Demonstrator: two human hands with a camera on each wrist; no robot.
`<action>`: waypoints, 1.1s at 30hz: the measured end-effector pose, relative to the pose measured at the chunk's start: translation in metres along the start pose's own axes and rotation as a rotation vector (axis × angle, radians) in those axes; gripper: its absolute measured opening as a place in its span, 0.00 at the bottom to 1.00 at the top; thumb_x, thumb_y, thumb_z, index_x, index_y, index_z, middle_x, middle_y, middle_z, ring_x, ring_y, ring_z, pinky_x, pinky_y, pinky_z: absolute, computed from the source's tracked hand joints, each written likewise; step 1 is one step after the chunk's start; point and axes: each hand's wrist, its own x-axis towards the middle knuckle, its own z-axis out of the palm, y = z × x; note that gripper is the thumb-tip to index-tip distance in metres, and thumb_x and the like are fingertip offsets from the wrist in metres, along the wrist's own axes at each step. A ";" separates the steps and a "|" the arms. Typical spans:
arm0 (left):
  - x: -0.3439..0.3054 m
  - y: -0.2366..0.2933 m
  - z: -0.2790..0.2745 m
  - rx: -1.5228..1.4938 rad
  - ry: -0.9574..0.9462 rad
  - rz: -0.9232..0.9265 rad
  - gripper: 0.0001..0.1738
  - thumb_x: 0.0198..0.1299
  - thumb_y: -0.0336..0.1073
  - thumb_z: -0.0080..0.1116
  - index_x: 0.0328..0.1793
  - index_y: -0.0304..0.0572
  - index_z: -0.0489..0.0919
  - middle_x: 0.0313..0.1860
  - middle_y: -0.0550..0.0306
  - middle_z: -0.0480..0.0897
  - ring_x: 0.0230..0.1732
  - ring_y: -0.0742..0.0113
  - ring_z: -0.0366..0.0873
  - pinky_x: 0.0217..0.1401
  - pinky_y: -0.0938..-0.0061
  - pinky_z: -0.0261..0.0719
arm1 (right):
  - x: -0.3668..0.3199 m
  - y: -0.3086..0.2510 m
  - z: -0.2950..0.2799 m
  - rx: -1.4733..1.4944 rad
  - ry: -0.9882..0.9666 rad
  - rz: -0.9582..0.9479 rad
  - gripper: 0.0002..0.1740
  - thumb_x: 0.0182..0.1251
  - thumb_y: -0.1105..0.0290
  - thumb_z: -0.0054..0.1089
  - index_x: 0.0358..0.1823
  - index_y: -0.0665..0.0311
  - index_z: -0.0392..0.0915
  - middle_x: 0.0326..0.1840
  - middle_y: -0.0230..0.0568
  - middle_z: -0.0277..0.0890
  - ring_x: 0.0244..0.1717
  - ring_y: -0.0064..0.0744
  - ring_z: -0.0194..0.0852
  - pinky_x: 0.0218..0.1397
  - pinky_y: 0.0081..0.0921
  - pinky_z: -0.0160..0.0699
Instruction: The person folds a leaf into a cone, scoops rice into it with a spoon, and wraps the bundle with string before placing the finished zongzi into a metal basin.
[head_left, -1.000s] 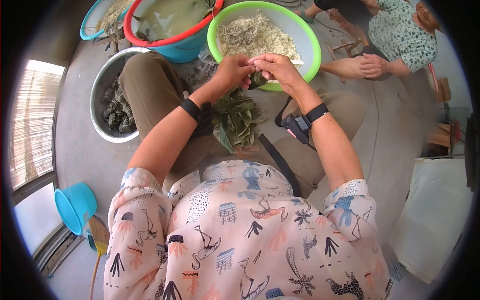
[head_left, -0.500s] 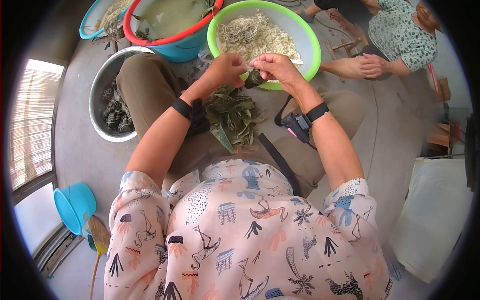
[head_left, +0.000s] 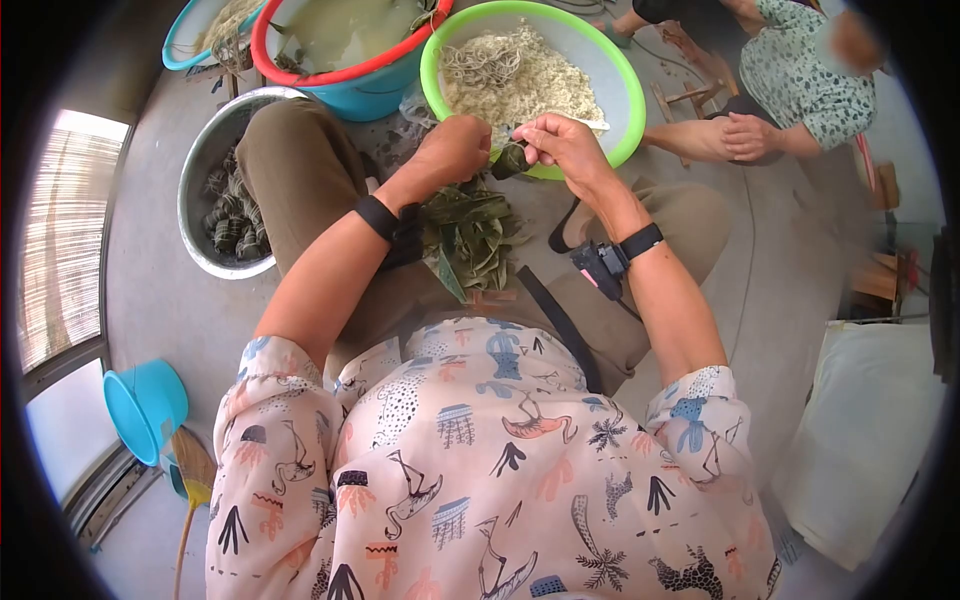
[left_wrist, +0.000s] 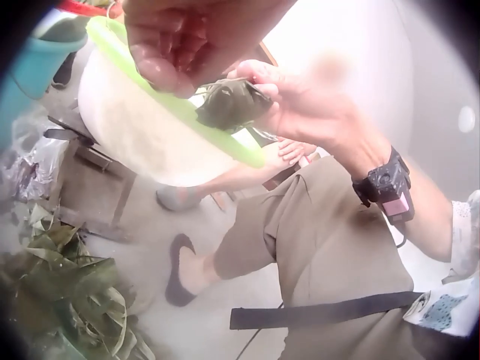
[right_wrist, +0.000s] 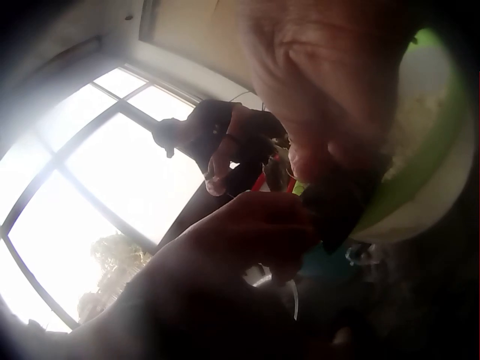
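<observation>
Pinching the leaf-wrapped dumpling [head_left: 512,160] in my right hand [head_left: 565,145], top centre of the frame at the green rice basin's [head_left: 615,95] near rim. My left hand [head_left: 455,148] is curled beside it; whether it grips anything I cannot tell. If my pinch slackens, the leaves could spring open and spill rice.

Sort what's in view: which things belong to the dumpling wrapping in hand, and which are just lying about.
In the job: leaf-wrapped dumpling, pinched by the right hand, left hand curled beside it; green basin of rice; leaf pile on the lap; metal basin of wrapped dumplings.
Lying about: blue bucket; broom; white cushion.
</observation>
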 end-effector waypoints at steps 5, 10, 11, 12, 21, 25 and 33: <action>-0.002 0.006 -0.004 -0.031 -0.039 -0.067 0.05 0.52 0.31 0.56 0.29 0.35 0.78 0.20 0.48 0.79 0.21 0.61 0.80 0.26 0.67 0.76 | 0.000 -0.002 0.006 0.192 -0.039 -0.052 0.08 0.71 0.72 0.54 0.44 0.68 0.79 0.39 0.35 0.81 0.25 0.13 0.67 0.27 0.11 0.64; -0.002 0.008 -0.024 -0.132 -0.088 -0.086 0.08 0.54 0.36 0.58 0.31 0.37 0.78 0.23 0.56 0.79 0.23 0.71 0.76 0.26 0.71 0.75 | 0.012 -0.015 0.001 -0.133 -0.019 -0.046 0.09 0.65 0.72 0.59 0.42 0.71 0.78 0.30 0.38 0.82 0.20 0.17 0.68 0.25 0.15 0.68; -0.001 0.008 -0.029 -0.286 -0.151 -0.175 0.09 0.56 0.37 0.58 0.33 0.39 0.79 0.24 0.60 0.78 0.24 0.74 0.75 0.26 0.73 0.74 | 0.014 -0.013 0.000 -0.124 -0.046 -0.047 0.10 0.63 0.73 0.60 0.42 0.71 0.76 0.29 0.39 0.82 0.19 0.17 0.68 0.24 0.16 0.68; 0.000 0.006 -0.030 -0.441 -0.214 -0.266 0.10 0.57 0.39 0.58 0.34 0.40 0.79 0.26 0.64 0.77 0.25 0.76 0.73 0.26 0.75 0.73 | 0.014 -0.013 0.000 -0.125 -0.047 -0.045 0.10 0.63 0.73 0.60 0.42 0.71 0.76 0.29 0.39 0.82 0.19 0.17 0.68 0.24 0.16 0.68; -0.007 0.011 -0.046 -0.649 -0.449 -0.227 0.13 0.60 0.45 0.57 0.36 0.44 0.79 0.28 0.67 0.76 0.32 0.77 0.73 0.35 0.80 0.71 | 0.017 -0.018 0.002 -0.155 -0.073 0.025 0.14 0.57 0.77 0.65 0.39 0.71 0.69 0.26 0.47 0.81 0.19 0.21 0.71 0.21 0.18 0.68; -0.006 0.020 -0.054 -0.699 -0.334 -0.104 0.12 0.61 0.44 0.58 0.37 0.43 0.79 0.31 0.67 0.77 0.35 0.77 0.74 0.39 0.81 0.71 | 0.018 -0.018 0.003 -0.204 -0.053 0.041 0.14 0.58 0.74 0.66 0.38 0.70 0.70 0.26 0.45 0.81 0.18 0.20 0.70 0.20 0.18 0.66; 0.002 0.017 -0.030 -0.608 0.029 0.159 0.08 0.58 0.36 0.62 0.36 0.39 0.78 0.39 0.61 0.80 0.40 0.75 0.76 0.42 0.77 0.75 | 0.019 -0.016 0.005 -0.150 -0.084 0.023 0.09 0.59 0.70 0.67 0.33 0.69 0.80 0.25 0.38 0.79 0.18 0.16 0.65 0.20 0.16 0.60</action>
